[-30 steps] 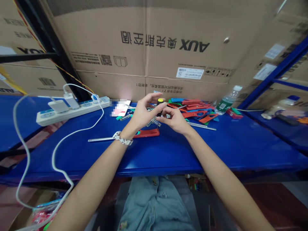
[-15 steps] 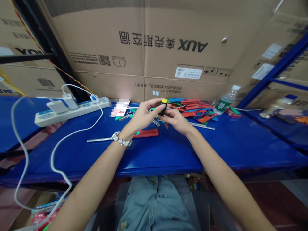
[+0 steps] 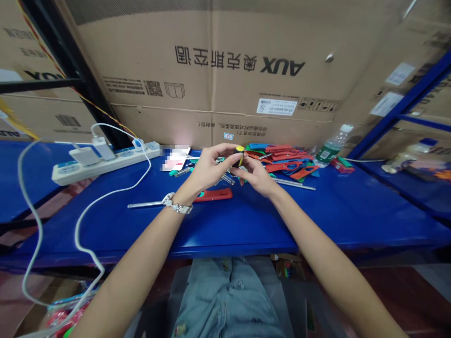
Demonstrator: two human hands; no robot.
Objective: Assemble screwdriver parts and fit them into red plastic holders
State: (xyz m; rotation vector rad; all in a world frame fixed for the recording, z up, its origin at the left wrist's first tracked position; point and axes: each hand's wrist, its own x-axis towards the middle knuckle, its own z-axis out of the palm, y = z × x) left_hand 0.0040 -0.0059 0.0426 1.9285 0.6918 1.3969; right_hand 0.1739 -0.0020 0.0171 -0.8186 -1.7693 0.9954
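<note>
Between my hands, above the table, stands a short screwdriver with a black handle and a yellow end on top. A thin shaft seems to run down below it. My left hand is closed, its thumb and fingers pinching the handle from the left. My right hand is closed too, with its fingertips against the handle's right side; anything else in its fingers is hidden. Just below my hands, a red utility knife handle lies flat on the blue table. Small metal and teal parts lie partly behind my left hand.
Red, blue and green knife handles are heaped behind my right hand, near metal strips. A water bottle stands at the right. A power strip with a white cable lies left. A large cardboard box backs the table.
My right fingers have shifted up slightly along the handle. The screwdriver has turned a little, showing more yellow on its side. My left hand has barely moved.
</note>
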